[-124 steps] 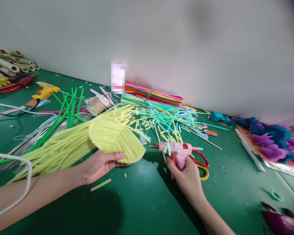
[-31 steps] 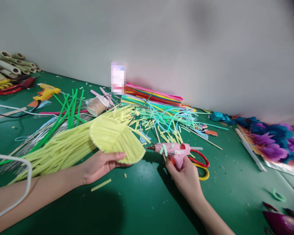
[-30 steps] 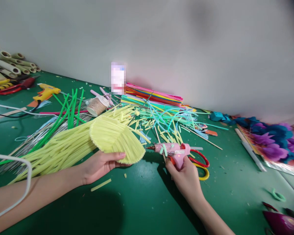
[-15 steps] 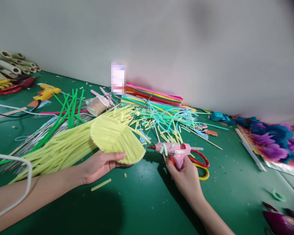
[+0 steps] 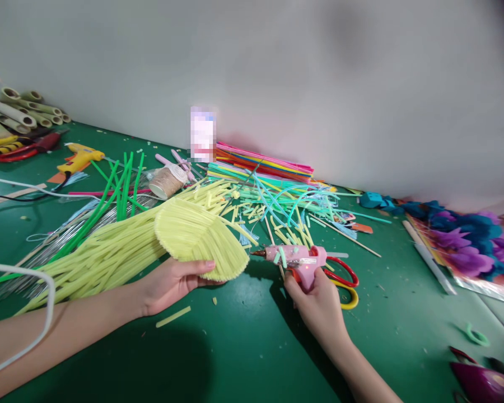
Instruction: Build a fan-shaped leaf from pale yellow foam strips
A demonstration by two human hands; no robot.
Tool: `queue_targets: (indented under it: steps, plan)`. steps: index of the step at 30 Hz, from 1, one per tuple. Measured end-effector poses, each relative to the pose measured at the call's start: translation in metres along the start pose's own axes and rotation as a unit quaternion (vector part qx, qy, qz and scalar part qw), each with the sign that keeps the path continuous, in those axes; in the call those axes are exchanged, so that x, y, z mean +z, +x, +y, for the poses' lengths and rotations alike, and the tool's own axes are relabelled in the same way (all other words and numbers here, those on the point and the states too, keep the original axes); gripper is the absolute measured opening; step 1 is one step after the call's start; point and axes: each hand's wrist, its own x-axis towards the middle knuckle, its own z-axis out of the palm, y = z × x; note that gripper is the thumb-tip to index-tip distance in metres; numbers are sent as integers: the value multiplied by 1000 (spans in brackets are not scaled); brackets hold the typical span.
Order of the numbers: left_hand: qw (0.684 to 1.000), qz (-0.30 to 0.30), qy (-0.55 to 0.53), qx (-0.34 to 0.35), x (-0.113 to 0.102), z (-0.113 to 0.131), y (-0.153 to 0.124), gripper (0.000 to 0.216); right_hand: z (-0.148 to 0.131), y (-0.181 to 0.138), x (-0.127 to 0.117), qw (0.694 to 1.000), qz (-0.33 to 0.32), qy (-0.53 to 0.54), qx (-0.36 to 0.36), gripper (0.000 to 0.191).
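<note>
My left hand [image 5: 180, 282] grips a pale yellow leaf-shaped piece [image 5: 201, 240] made of pipe cleaners, thumb on its front face and the other fingers behind. In my right hand [image 5: 317, 305] is a pink hot glue gun [image 5: 298, 256], its handle wrapped by my fingers. The nozzle points left, close to the right edge of the leaf-shaped piece; whether they touch is hard to tell. Beneath and left of the piece lies a bundle of long yellow pipe cleaners [image 5: 105, 252]. Scissors [image 5: 348, 280] with red and yellow handles lie behind the glue gun, partly hidden.
Around the green table [image 5: 243, 358] are a twine spool [image 5: 167, 182], green stems [image 5: 126, 184], a yellow glue gun [image 5: 82, 158], coloured pipe cleaners [image 5: 269, 162], cut yellow bits [image 5: 252, 211], purple and blue flowers [image 5: 466, 240] and bamboo tubes [image 5: 33, 109]. A white cable [image 5: 50, 302] crosses near my left forearm.
Almost nothing differs. The right edge of the leaf-shaped piece and the glue gun have shifted very slightly left; both hands keep their grip.
</note>
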Motion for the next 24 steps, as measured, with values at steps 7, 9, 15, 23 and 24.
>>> queue_targets:
  steps: [7,9,15,23,24]
  plan:
    - [1000,1,-1,1,0,1,0,52,0,0,-1,1000,-2,-1,-7,32]
    - [1000,1,-1,1,0,0,0,52,0,0,-2,1000,-1,-1,-8,31]
    - [1000,-2,-1,2,-2,-2,0,56,1,0,-1,1000,2,-3,-8,31]
    - [1000,-2,1,0,-1,0,-1,55,-1,0,-1,1000,-1,-6,-3,32]
    - [1000,-3,1,0,-1,0,-1,55,-1,0,-1,1000,-2,-6,-2,33]
